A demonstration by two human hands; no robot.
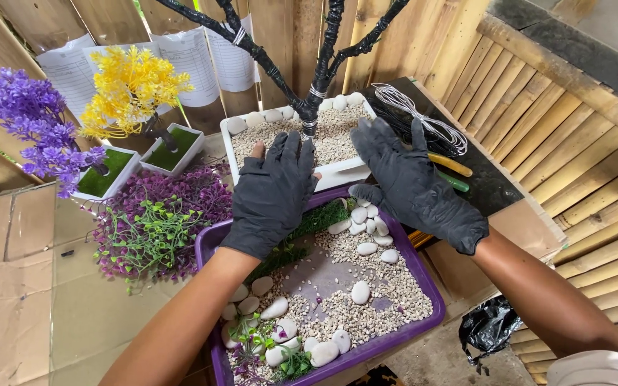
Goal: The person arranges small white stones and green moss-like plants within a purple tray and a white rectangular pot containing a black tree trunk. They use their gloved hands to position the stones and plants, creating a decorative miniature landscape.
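Both hands wear black gloves and hover open, fingers spread, holding nothing: the left hand and the right hand are a little apart, with a narrow gap between them, over the far rim of the purple tray and the near rim of the white pot. The tray lies near the person, its long axis running from the near left to the far right; it holds gravel, white stones and a strip of green moss. The white pot stands just behind it, touching or almost touching the tray edge, and from its gravel a black wrapped tree rises upright and splits into branches toward the top of the view. Room is tight: a bamboo wall closes the right side, a wooden fence the back. On the left, purple and green foliage lies against the tray, and behind it are a yellow tree and a purple tree in small white pots. The open floor is cardboard at the left. A wire coil and pliers lie near the right hand, on a dark board.
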